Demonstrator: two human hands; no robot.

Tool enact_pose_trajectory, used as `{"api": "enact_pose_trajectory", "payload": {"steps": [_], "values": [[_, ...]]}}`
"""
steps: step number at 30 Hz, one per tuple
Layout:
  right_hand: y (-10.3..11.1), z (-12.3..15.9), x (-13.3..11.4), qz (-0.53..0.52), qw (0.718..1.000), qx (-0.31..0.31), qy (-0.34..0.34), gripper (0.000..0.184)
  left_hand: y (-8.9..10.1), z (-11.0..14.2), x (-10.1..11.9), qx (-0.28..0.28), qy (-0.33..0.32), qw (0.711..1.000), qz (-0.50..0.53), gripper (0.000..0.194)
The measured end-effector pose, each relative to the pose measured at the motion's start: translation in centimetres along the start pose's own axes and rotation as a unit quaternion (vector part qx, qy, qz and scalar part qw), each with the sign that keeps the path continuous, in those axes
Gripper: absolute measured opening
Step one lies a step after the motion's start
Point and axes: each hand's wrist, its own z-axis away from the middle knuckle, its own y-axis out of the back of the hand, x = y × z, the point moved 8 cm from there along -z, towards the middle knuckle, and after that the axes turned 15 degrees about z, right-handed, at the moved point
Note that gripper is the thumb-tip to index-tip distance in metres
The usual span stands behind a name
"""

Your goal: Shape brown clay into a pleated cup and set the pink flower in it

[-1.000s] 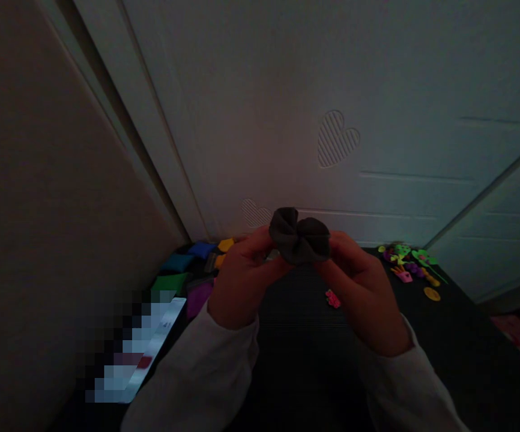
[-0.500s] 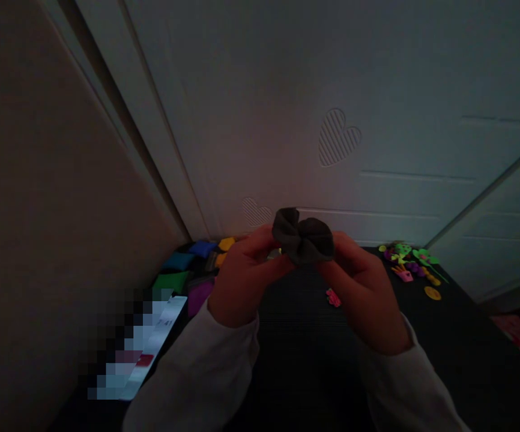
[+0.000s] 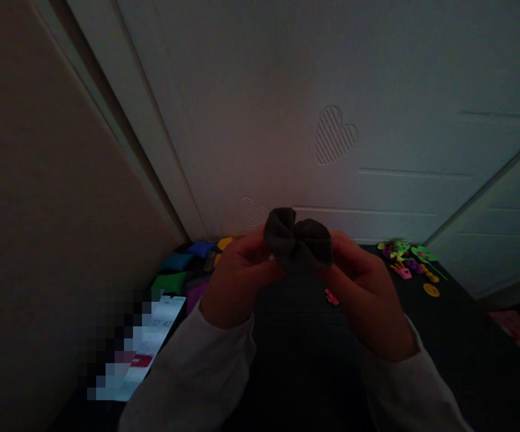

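Note:
Between my hands is a soft dark grey bow-shaped piece (image 3: 298,240), pinched in at its middle. It looks like modelling clay, though the dim light hides its texture. My left hand (image 3: 242,276) grips its left side, the thumb below and the fingers behind. On the other side my right hand (image 3: 361,288) pinches the right edge in the same way. The piece is held up above the dark table (image 3: 305,360). Beyond it on the tabletop, close to my right thumb, lies a small pink shape (image 3: 331,297).
A lit phone-like screen (image 3: 152,342), partly blurred, lies at the left. Behind it are coloured packets, among them a green packet (image 3: 169,282) and a blue packet (image 3: 200,248). Small colourful figures (image 3: 404,264) cluster at back right. A white panel (image 3: 251,120) with hearts rises behind the table.
The dark piece has widened slightly to the left, and its folds look a little more spread. My left hand has shifted slightly left. Both hands keep their hold.

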Motion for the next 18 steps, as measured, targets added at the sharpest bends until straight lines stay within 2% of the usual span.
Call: {"api": "enact_pose_trajectory", "payload": {"steps": [4,9,13,16,18], "values": [[0.0,0.0,0.0,0.014,1.0,0.006,0.004,0.017,0.1,0.0,-0.7,0.021,0.008,0.997,0.071,0.015],[0.7,0.3,-0.5,0.049,0.997,0.051,0.038,0.017,-0.6,0.1,-1.5,0.001,0.038,0.988,0.148,0.014],[0.8,0.6,-1.9,0.112,0.984,0.066,0.119,0.028,-0.7,0.4,-1.8,0.011,0.055,0.985,0.163,0.016],[0.4,0.8,-2.8,0.191,0.963,0.072,0.176,0.037,-0.8,0.5,-2.0,0.025,0.063,0.984,0.165,0.017],[0.3,0.7,-3.0,0.232,0.949,0.088,0.193,0.037,-0.8,0.4,-1.9,0.029,0.061,0.985,0.161,0.018]]}}
